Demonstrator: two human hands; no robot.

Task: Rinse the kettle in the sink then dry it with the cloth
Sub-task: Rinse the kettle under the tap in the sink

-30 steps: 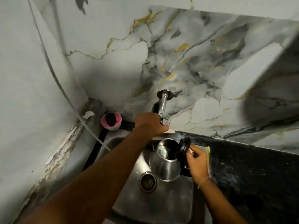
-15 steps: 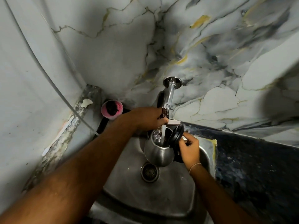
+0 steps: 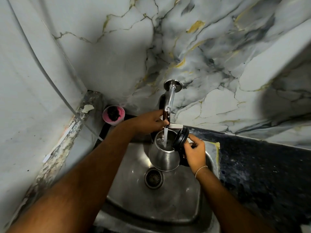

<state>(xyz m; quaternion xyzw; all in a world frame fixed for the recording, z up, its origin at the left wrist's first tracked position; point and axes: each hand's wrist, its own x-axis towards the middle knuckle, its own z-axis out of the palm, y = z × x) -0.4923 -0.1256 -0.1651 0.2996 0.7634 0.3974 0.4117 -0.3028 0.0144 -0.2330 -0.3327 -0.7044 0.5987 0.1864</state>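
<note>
Nearest the camera both forearms reach out over the steel sink, and the person's right hand has its fingers curled around the black handle side of the kettle, thumb up by the flipped-open lid, so the kettle hangs just above the basin with the drain a bit below and left of those fingers. Looks like the filling part of the rinse. To do it well they'd want to keep the mouth centred under the stream, only take in a partial fill, then swirl and tip it toward the drain, keeping the base and handle side out of the water as much as possible. Wrist looks roughly level, kettle close to upright, which seems fine. Further out, the left hand is at the tap, fingers bent around the spout end or its lever; exactly what they're pinching can't be made out. Water falls just right of those fingertips, straight into the kettle. A pink cup sits left of that hand. No cloth is clearly visible.
</note>
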